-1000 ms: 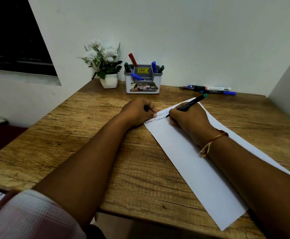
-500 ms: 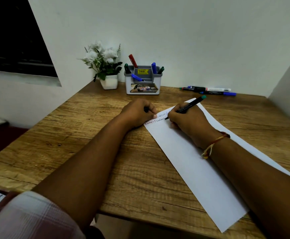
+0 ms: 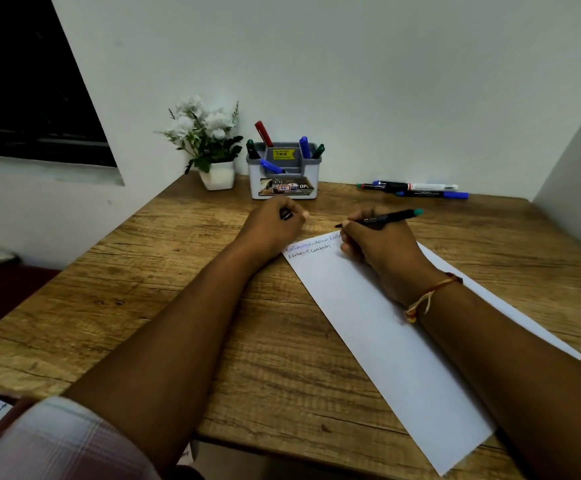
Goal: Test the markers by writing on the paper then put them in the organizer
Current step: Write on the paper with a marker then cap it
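Right hand [image 3: 382,251]: fingers curled, pinching green-ended marker [image 3: 382,219]; tip at 9 o'clock of fingers, just past paper [image 3: 386,341] top edge | Left hand [image 3: 275,226]: fingers curled round black cap [image 3: 286,215] | Organizer [image 3: 282,181]: 12 o'clock of left hand, near.

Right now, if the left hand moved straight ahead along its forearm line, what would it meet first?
Most likely the organizer, which stands just beyond the left hand and the dark cap it holds. A strip of table seems to separate them.
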